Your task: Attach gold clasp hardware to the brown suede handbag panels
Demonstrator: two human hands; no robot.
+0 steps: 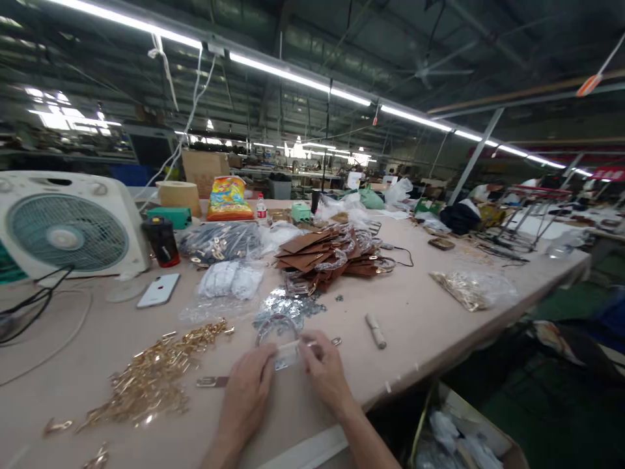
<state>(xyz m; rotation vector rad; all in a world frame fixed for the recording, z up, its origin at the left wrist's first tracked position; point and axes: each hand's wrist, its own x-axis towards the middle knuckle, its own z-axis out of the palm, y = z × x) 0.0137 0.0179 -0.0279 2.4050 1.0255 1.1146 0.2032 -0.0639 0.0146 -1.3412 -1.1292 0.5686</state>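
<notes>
Between my hands lies a small pale strip [287, 355] with shiny metal along its lower edge. My left hand [248, 384], closed, presses its left end. The fingers of my right hand [325, 372] are curled and pinch its right end. A brown strap end with a gold buckle [209, 382] pokes out left of my left hand, and another gold buckle [336, 341] shows past my right fingers. A clear curved handle [277, 324] arches just beyond the strip. How these parts join is hidden by my fingers.
Gold clasps [159, 374] are heaped at left. Silver metal plates [288, 306] lie ahead, before stacked brown pieces [325, 254]. A phone [159, 290], tumbler [161, 241] and fan [68, 225] stand left. At right are a rolled pale strip [375, 331] and bagged gold parts [463, 291].
</notes>
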